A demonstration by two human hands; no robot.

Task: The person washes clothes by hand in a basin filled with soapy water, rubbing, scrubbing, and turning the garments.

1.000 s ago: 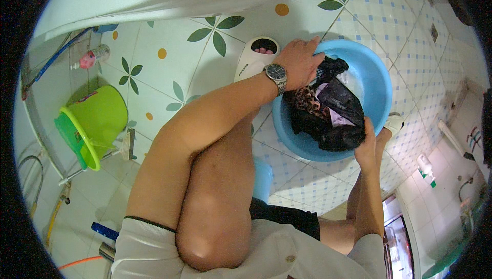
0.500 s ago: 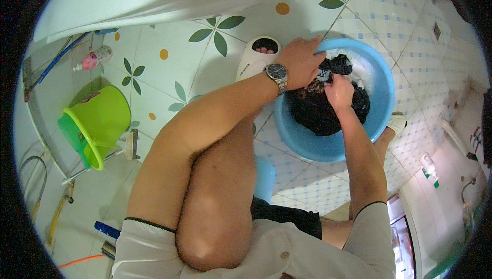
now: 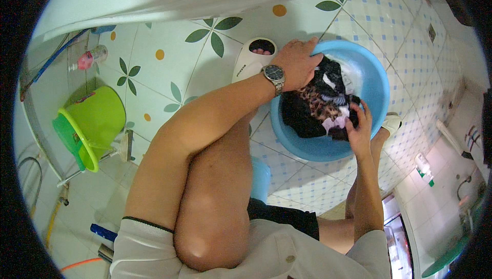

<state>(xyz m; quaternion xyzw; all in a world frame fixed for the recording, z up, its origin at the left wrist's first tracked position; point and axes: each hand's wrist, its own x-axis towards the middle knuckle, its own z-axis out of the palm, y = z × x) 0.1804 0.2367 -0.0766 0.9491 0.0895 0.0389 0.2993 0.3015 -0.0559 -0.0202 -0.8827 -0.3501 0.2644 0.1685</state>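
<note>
A light-blue plastic basin (image 3: 380, 81) holds a wet black garment (image 3: 302, 116) with a leopard-print patch and pale pieces, next to white suds (image 3: 352, 74). At the basin's far-left rim, my left hand (image 3: 300, 64), with a metal wristwatch (image 3: 274, 73) on its wrist, is closed on the garment's upper edge; its fingertips are partly hidden. My right hand (image 3: 362, 128) pinches the black cloth at the garment's right side, thumb and fingers curled round it. Between the hands the fabric lies spread, its print showing.
My foot in a white slipper (image 3: 262, 47) stands left of the basin, the other slipper (image 3: 393, 121) to its right. A green bucket (image 3: 105, 117), a brush (image 3: 126, 145) and a pink-and-clear bottle (image 3: 92, 57) are at the left. A light-blue stool (image 3: 260, 176) shows beneath me.
My right hand has moved down and right across the basin, drawing the bunched garment apart so its leopard print and pale parts show. The left hand stays near the rim.
</note>
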